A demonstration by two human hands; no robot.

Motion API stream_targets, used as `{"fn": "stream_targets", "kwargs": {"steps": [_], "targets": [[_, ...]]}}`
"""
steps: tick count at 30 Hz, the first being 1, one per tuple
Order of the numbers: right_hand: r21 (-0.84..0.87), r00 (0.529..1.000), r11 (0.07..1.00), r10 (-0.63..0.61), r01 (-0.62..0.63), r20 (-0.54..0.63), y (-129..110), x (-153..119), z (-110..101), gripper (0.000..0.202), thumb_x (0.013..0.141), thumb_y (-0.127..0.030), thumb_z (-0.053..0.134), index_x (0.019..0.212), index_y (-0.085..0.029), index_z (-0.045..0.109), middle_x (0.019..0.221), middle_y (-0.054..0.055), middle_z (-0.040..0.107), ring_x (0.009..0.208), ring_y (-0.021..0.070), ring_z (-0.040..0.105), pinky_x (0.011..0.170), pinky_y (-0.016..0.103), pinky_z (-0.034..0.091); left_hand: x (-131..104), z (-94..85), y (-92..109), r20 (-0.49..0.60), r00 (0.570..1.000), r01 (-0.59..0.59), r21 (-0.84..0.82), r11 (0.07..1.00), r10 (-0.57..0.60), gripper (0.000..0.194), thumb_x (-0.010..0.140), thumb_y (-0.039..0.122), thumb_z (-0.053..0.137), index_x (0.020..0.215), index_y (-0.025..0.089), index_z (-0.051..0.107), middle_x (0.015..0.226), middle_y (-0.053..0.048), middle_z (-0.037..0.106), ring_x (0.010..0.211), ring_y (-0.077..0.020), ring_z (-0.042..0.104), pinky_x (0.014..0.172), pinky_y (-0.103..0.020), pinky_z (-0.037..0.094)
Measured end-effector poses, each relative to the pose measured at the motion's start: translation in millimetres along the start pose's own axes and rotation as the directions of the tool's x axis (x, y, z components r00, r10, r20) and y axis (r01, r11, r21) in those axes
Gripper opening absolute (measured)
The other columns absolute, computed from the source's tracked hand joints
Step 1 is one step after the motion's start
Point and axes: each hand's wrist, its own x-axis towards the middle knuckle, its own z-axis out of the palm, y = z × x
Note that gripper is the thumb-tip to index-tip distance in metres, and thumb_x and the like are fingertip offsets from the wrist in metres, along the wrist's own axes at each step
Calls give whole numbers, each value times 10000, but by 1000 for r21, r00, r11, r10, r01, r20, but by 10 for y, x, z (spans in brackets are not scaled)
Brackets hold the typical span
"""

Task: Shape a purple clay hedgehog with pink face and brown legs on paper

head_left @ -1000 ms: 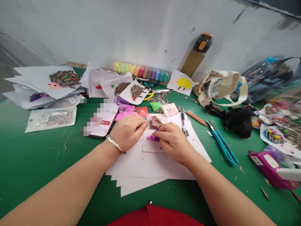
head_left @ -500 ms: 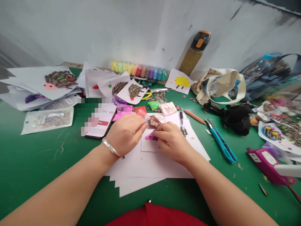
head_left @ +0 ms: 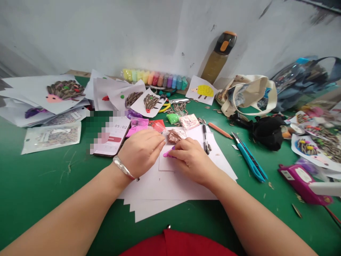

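A small pink and purple clay figure (head_left: pixel 167 153) lies on a white card (head_left: pixel 165 165), on top of stacked white sheets (head_left: pixel 149 192). My right hand (head_left: pixel 190 156) is over the card, its bent fingers touching the figure and covering most of it. Just left of the card, my left hand (head_left: pixel 144 149) hovers with its fingers pressed together and pointing right; whatever its fingertips hold, if anything, is hidden. A bag of brown clay (head_left: pixel 174 136) sits beyond the two hands.
Left of my left hand lies a phone (head_left: pixel 112 137). Pink clay (head_left: pixel 137 126), green clay (head_left: pixel 173 118) and a pen (head_left: pixel 205 138) are behind the hands. To the right are a blue cutter (head_left: pixel 250 158), a cloth bag (head_left: pixel 250 94) and a magenta device (head_left: pixel 301 181).
My right hand's fingers have shifted slightly left over the figure and now hide more of its pink part. My left hand has barely moved. The view has shifted a little.
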Motion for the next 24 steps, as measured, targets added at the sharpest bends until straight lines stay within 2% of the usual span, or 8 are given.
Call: {"fn": "stream_targets", "kwargs": {"steps": [3,7,13,17,20,24], "targets": [[6,1000,1000,-24,24,-18,13,6,26,276,864,-113,531,964,-225,763,953,75,654,954,229,533,826,379,382,1,2,-1,8,1000,6,0,1000,-6,222,968,183,446,913,168,661,921,-73,724,891,-227,673,827,-384,533],[41,996,999,-5,9,-86,31,18,3,322,831,-63,496,929,-205,768,935,77,659,872,212,535,795,369,404,-2,8,-5,7,1000,11,-15,1000,-11,216,968,186,450,919,165,659,924,-74,725,897,-226,676,834,-384,536],[2,1000,1000,-21,21,-15,11,8,2,288,865,-110,512,949,-216,765,960,84,657,937,230,530,830,389,402,-4,11,-5,39,999,17,-14,1000,-17,225,969,191,446,926,168,665,928,-78,727,909,-236,675,855,-408,537],[-6,998,1000,-11,11,-62,27,4,-1,333,826,-60,502,960,-223,759,965,80,659,908,223,525,816,383,409,-5,13,-22,49,998,28,-24,999,-27,235,967,195,441,933,169,672,956,-81,727,934,-239,675,871,-417,544],[-16,996,1000,0,-2,-92,41,4,-12,368,789,-28,496,954,-230,756,965,75,659,883,219,522,796,376,412,-3,9,-44,98,995,-4,-35,999,7,241,940,146,438,971,166,676,1007,-90,719,1001,-247,656,916,-440,537],[-26,998,1000,-5,3,-67,32,10,-25,359,800,-39,490,957,-221,756,948,77,659,885,224,516,797,379,409,-20,12,-60,186,979,-81,13,997,77,313,857,30,420,952,143,697,1068,-128,695,1139,-296,580,966,-498,511]]}}
